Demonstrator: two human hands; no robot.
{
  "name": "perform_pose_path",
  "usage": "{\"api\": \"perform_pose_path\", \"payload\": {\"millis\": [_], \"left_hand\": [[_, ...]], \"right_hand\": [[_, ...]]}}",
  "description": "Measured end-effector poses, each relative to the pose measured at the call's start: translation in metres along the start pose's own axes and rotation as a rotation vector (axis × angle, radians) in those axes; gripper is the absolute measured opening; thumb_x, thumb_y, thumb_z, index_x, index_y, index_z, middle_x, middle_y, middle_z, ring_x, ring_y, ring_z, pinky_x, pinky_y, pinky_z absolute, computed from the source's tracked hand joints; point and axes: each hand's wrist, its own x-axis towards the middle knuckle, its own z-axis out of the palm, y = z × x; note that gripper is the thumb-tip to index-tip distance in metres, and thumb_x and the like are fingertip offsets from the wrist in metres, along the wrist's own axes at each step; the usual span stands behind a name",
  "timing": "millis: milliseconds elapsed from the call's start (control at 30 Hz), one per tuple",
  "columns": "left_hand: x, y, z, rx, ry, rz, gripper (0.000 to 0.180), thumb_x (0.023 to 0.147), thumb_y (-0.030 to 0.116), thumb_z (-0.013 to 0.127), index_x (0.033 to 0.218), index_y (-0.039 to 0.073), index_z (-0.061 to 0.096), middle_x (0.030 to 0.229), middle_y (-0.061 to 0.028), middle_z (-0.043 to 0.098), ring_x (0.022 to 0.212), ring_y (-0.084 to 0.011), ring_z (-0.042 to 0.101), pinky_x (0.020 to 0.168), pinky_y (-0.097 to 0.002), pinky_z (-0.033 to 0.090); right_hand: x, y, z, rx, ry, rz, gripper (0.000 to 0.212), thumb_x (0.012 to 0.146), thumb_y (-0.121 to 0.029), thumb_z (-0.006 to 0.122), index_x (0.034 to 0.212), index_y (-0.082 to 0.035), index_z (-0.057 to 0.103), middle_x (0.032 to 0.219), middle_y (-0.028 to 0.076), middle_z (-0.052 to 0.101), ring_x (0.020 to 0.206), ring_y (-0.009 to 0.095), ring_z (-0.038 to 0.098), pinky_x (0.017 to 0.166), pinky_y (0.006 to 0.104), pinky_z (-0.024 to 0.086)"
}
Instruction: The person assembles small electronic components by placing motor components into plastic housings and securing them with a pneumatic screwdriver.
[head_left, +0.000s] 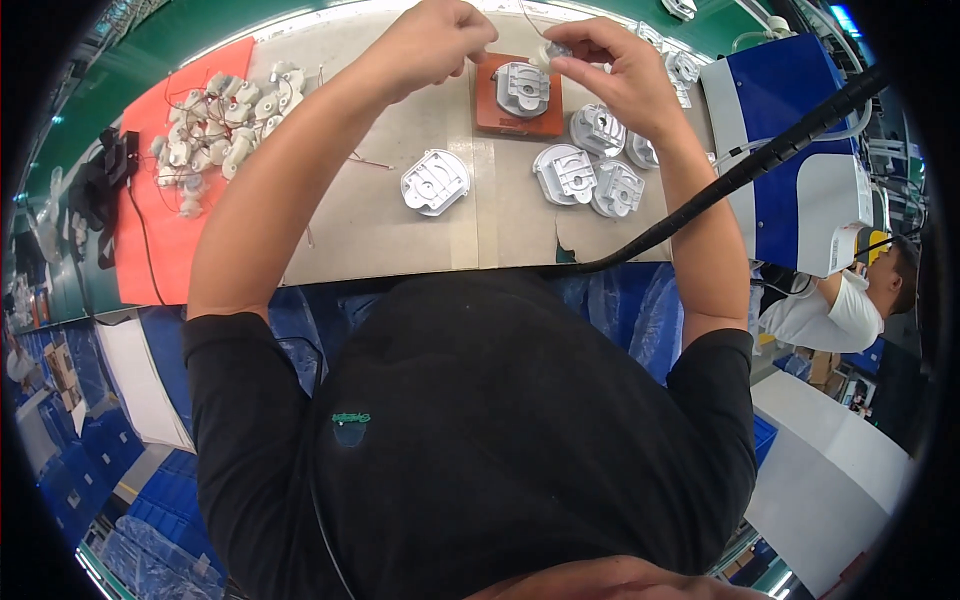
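Observation:
My right hand [625,75] pinches a small whitish part [550,52] between thumb and fingers, and a thin wire rises from it. Level with it on the left, my left hand [432,45] has its fingers drawn together; whatever is in them is too small to make out. Below and between the hands, a white round plastic housing [522,90] sits on a brown-orange block [515,124]. Another white housing [436,183] lies by itself nearer to me. Several similar housings [566,175] are grouped to the right of the block, below my right hand.
On an orange-red sheet [140,235] at the left lies a pile of small white wired parts [215,125]. A blue and white machine [790,130] stands at the right. A black wrapped cable [740,180] crosses in front of my right forearm. Another person [840,305] is farther right.

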Motion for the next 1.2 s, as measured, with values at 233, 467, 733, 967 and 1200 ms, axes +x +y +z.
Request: {"api": "perform_pose_path", "payload": {"millis": [233,467,733,967,1200], "left_hand": [[0.0,-0.022,0.017,0.531,0.06,0.461,0.056,0.076,0.022,0.084,0.125,0.005,0.062,0.103,-0.0109,0.065,0.096,-0.0243,0.063,0.084,-0.0355,0.051],[0.003,-0.012,0.028,0.533,-0.003,0.394,0.046,0.077,0.022,0.082,0.116,0.004,0.067,0.098,-0.0134,0.067,0.091,-0.0294,0.066,0.082,-0.0377,0.053],[0.005,-0.005,0.029,0.579,0.039,0.388,0.03,0.074,0.025,0.076,0.093,0.003,0.07,0.093,-0.0227,0.067,0.089,-0.0406,0.066,0.077,-0.0449,0.052],[0.002,0.001,0.027,0.526,-0.019,0.313,0.03,0.074,0.026,0.076,0.094,0.003,0.069,0.091,-0.0209,0.068,0.088,-0.0397,0.066,0.076,-0.0454,0.052],[0.01,-0.004,0.026,0.56,0.015,0.395,0.032,0.074,0.026,0.077,0.095,0.003,0.069,0.086,-0.0191,0.068,0.081,-0.0359,0.066,0.072,-0.043,0.052]], "right_hand": [[-0.004,0.002,0.013,-0.213,-0.068,0.023,0.03,0.084,-0.02,0.078,0.111,-0.008,0.073,0.098,0.009,0.07,0.085,0.021,0.068,0.077,0.0325,0.055],[-0.003,0.001,0.013,-0.219,-0.075,0.07,0.032,0.082,-0.022,0.08,0.108,-0.005,0.073,0.095,0.011,0.07,0.081,0.021,0.069,0.074,0.0335,0.056],[-0.006,0.002,0.014,-0.294,-0.051,0.069,0.034,0.081,-0.023,0.081,0.106,-0.002,0.07,0.094,0.011,0.069,0.08,0.022,0.069,0.074,0.0334,0.056],[-0.005,-0.005,0.017,-0.343,-0.113,0.083,0.033,0.083,-0.019,0.08,0.11,-0.004,0.069,0.099,0.007,0.07,0.088,0.017,0.068,0.079,0.0295,0.055],[0.007,0.008,0.008,-0.351,-0.347,0.286,0.076,0.083,-0.021,0.082,0.145,-0.006,0.041,0.125,0.015,0.058,0.1,0.031,0.061,0.086,0.0358,0.051]]}}
